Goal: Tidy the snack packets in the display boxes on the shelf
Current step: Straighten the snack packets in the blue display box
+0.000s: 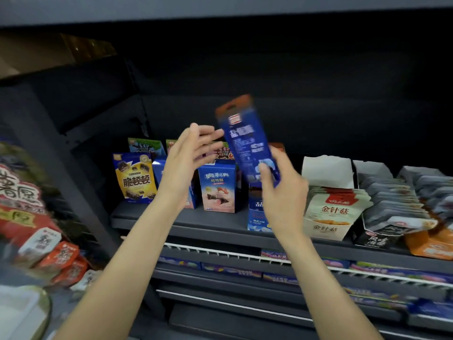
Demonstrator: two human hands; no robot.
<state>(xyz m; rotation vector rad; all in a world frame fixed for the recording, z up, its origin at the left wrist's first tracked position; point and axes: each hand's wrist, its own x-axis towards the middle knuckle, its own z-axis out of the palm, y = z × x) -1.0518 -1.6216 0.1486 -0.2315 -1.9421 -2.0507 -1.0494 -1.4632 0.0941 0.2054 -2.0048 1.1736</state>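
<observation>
Setting: we stood before a dark grey metal shelf (220, 223) in a shop, with a black back panel behind it and more shelves of goods below.
Right hand: our right hand (282, 195) gripped the lower end of a blue snack packet (247, 146), thumb across its front and fingers curled behind.
Blue snack packet: it was raised above the shelf, tilted with its orange-brown top leaning left, and blurred.
Left hand: our left hand (188, 163) was spread wide with straight fingers, holding nothing; its fingertips were just beside the packet's left edge, and we could not tell whether they touched it.
Blue display box: a blue display box (257, 217) sat at the near edge of the shelf, below the raised packet and partly hidden by our right wrist.
White display box: to the right, a white display box (326, 224) held a row of pale packets (335, 207) with red labels, standing upright.
Dark display box: further right, a dark display box (375, 239) held grey packets (392, 200) leaning back in a stack.
Left of the hands: a yellow and blue bag (134, 177) and a blue and pink carton (218, 187) stood upright on the shelf.
Far left: red, orange and white packets (56, 256) lay blurred on a neighbouring rack.
</observation>
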